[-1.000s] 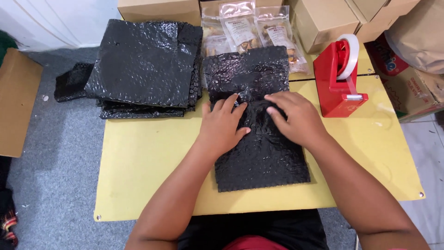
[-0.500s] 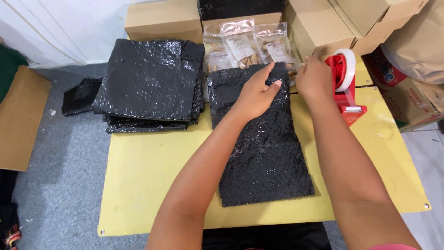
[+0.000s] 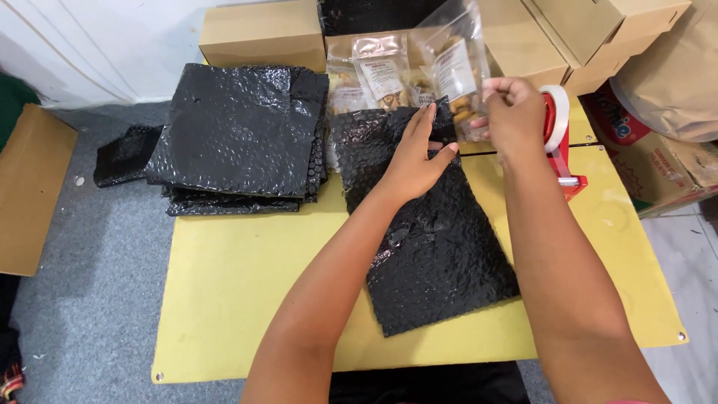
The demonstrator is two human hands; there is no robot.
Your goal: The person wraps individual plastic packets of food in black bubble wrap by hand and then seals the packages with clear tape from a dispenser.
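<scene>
on the yellow table, the black bubble sheet lies lengthwise away from the person.

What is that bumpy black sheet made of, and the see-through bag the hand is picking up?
The black sheet looks like plastic bubble wrap: glossy, covered in small raised bubbles. The see-through bag in the right hand seems to be thin clear plastic film, shiny and crinkly, with a paper-like label. The left hand presses the sheet.
</scene>
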